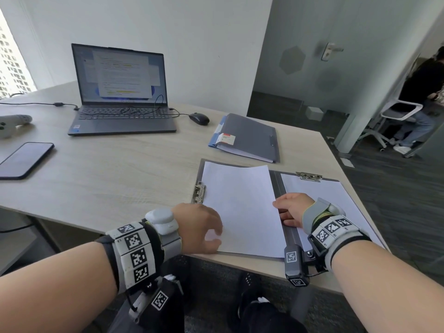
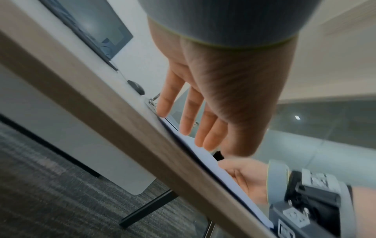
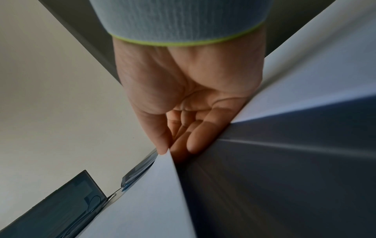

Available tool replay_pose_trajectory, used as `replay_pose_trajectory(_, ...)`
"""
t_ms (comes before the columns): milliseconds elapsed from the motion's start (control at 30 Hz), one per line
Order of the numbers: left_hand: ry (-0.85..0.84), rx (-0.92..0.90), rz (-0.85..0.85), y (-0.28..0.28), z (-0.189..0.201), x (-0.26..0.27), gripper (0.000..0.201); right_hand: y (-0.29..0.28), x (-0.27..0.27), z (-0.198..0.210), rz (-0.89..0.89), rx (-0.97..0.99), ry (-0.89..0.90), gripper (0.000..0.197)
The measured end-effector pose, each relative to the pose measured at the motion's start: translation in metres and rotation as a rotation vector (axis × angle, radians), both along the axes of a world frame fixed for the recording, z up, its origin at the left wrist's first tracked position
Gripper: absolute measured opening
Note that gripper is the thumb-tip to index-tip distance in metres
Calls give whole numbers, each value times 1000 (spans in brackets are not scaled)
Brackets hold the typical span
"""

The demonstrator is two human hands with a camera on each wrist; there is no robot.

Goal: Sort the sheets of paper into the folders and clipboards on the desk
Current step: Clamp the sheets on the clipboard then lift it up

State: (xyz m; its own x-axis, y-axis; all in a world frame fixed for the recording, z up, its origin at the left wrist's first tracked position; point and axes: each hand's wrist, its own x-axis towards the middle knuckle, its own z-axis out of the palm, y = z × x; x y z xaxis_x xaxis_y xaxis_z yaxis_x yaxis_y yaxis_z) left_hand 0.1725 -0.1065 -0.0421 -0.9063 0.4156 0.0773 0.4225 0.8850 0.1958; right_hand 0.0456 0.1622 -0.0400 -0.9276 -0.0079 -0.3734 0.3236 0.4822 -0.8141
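An open grey folder [image 1: 276,181] lies at the desk's front edge. A white sheet [image 1: 240,207] lies over its left half, beside the metal lever clip [image 1: 199,192]. My right hand [image 1: 286,210] pinches the sheet's right edge, thumb on top and fingers underneath, and that edge is lifted off the folder's spine; in the right wrist view the same hand [image 3: 173,148] grips the sheet [image 3: 152,201]. My left hand [image 1: 213,234] hovers at the sheet's near-left corner with straight fingers [image 2: 183,125] and holds nothing. More paper [image 1: 336,200] sits under the top clip [image 1: 308,176] on the folder's right half.
A closed grey folder [image 1: 249,138] rests on a blue one further back. Behind stand a laptop [image 1: 120,92] with cables and a mouse [image 1: 199,118]. A phone [image 1: 24,159] and a white controller [image 1: 12,123] lie at the far left. A person [image 1: 420,92] sits beyond the glass door.
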Motion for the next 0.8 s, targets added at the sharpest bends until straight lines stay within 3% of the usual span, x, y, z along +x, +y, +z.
replay_pose_trajectory(133,144,372,195,-21,8,-15,5,1,0,0,10,-2,1,5)
replay_pose_trajectory(233,167,494,412,-35,5,-30,18,2,-1,-1,14,7,1,6)
replay_pose_trajectory(367,-53,723,639,-47,0,-45,19,0,0,0,30,11,-3,8)
replay_pose_trajectory(533,-188,817,651,-52,-7,-49,10,-3,0,2,30,-20,-26,10)
replay_pose_trajectory(667,-249,972,611,-59,-10,-47,28,-4,1,4,17,-36,-42,11)
replay_pose_trajectory(800,-296,959,626,-68,-13,-52,14,-4,1,4,9,-34,-44,12)
